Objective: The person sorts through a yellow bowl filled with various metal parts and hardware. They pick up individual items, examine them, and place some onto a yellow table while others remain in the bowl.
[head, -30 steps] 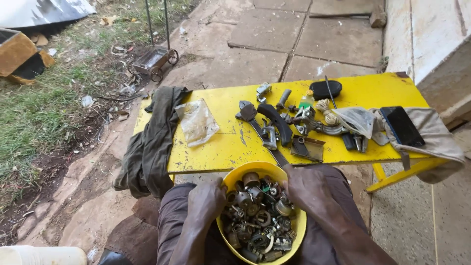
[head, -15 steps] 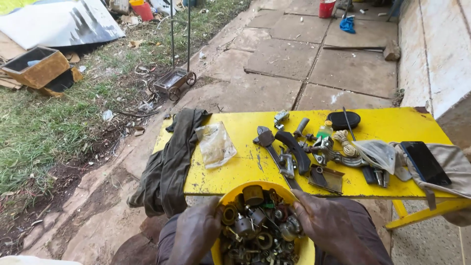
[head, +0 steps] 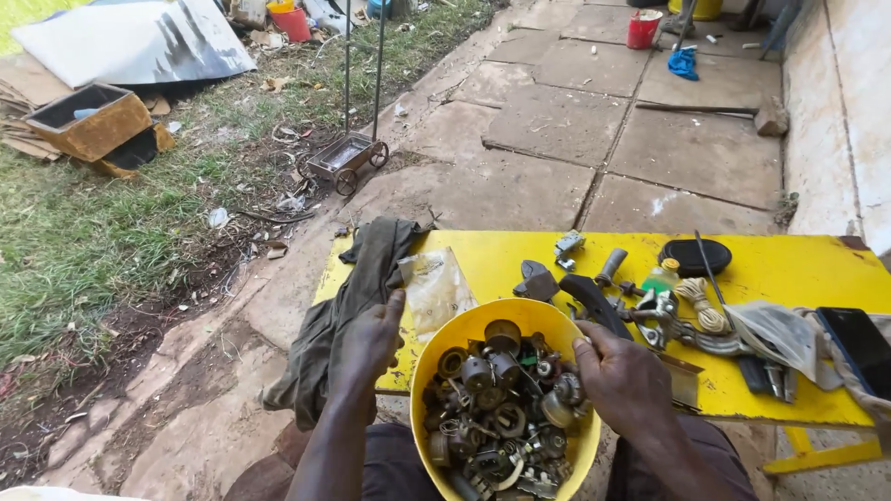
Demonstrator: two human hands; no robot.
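A yellow bowl sits low in the middle of the frame, at the near edge of the yellow desk. It is full of small metal parts. The left hand rests on the bowl's left side, fingers spread loose and gripping nothing. The right hand is at the bowl's right rim, its fingers curled over the edge onto the parts. A dark green cloth hangs off the desk's left end. More tools lie to the right. A black phone lies at the far right.
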